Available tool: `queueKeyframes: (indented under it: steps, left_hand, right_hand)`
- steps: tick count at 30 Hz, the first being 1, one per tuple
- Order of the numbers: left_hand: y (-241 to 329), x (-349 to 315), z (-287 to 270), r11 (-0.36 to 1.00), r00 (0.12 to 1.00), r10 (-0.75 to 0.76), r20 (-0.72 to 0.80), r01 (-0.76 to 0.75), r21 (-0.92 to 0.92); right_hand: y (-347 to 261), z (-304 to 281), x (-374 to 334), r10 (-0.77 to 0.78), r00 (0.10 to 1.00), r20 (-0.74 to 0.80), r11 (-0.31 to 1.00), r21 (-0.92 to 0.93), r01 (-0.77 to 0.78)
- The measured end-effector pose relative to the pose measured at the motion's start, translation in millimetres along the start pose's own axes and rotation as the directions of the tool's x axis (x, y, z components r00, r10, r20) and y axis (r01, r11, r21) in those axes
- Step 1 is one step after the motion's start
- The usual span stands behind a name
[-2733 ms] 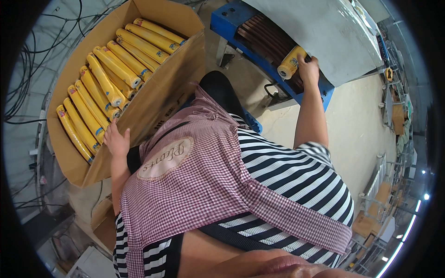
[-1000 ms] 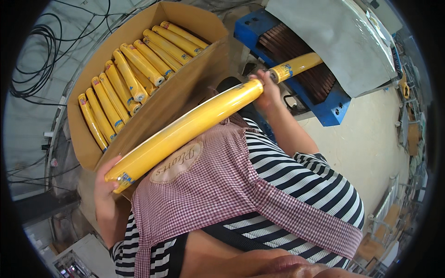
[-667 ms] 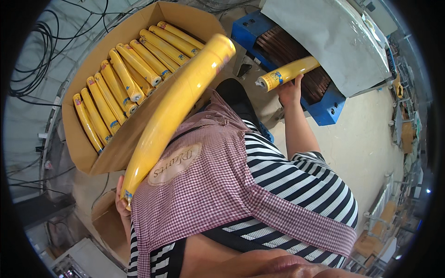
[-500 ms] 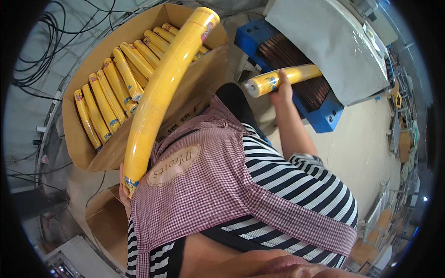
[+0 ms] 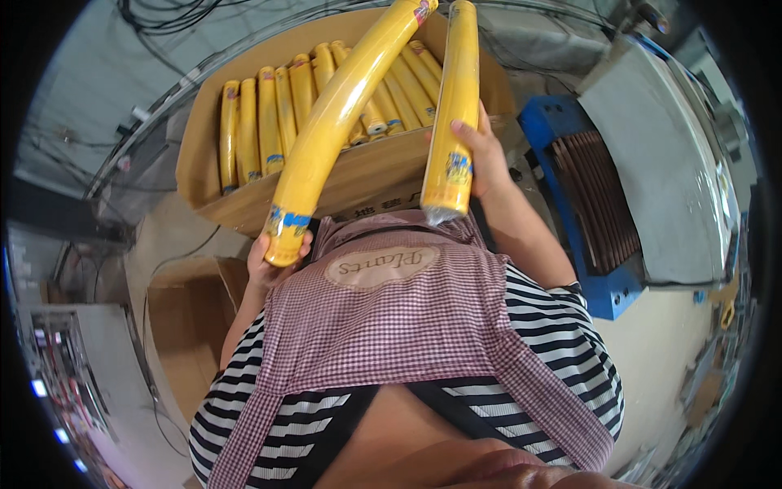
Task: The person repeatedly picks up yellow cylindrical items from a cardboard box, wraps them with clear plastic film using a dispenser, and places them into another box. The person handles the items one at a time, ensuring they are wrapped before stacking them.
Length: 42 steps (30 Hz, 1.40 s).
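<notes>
My left hand (image 5: pixel 267 265) grips the lower end of a long yellow film-wrapped roll (image 5: pixel 326 134), which leans up and to the right over a cardboard box. In my right hand (image 5: pixel 487 155) is a second yellow film-wrapped roll (image 5: pixel 458 90), held nearly upright by its lower half. Loose clear film shows at that roll's bottom end. The large open cardboard box (image 5: pixel 252 208) stands in front of me. Inside it, several similar yellow rolls (image 5: pixel 269 114) stand in rows, and the two held rolls hide some of them.
To the right is a blue frame (image 5: pixel 588 244) with dark brown slats (image 5: pixel 595 204), beside a machine with a pale cover (image 5: pixel 652 155). A smaller open cardboard box (image 5: pixel 187 334) sits on the floor at left. Black cables (image 5: pixel 175 16) hang at the far left.
My right hand has brought its roll from over the slats to beside the large box, turning it nearly upright. The left roll stays held. The view has turned, shifting the box rightward.
</notes>
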<state>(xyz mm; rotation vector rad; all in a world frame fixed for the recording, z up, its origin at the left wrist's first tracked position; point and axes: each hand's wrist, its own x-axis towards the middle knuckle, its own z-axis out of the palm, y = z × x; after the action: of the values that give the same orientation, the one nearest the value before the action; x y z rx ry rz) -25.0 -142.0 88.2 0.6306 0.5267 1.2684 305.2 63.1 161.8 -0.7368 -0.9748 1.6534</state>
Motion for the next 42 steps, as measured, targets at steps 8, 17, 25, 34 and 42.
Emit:
queueKeyframes:
  steps: [8,17,25,34,42]
  left_hand:
    - [-13,-3,17,0.981,0.965,0.178,-0.192,-0.189,-0.037]
    - [-2,-18,10,0.974,0.964,0.215,-0.158,-0.223,-0.033]
    - [7,24,39,0.938,0.956,0.269,-0.121,-0.288,-0.193]
    - [4,62,56,0.755,0.983,0.117,0.145,0.007,-0.656]
    - [2,57,44,0.798,0.987,-0.005,0.163,0.102,-0.593]
  right_hand:
    - [13,-4,54,0.42,0.853,0.311,0.834,0.238,-0.498]
    - [2,0,131,0.363,0.924,0.123,0.928,-0.134,-0.347]
    - [33,-39,174,-0.018,0.989,-0.146,0.495,-0.861,-0.118]
    - [76,71,144,0.266,0.877,0.401,0.874,0.284,-0.395]
    - [69,21,155,0.129,0.986,0.105,0.872,0.461,-0.163]
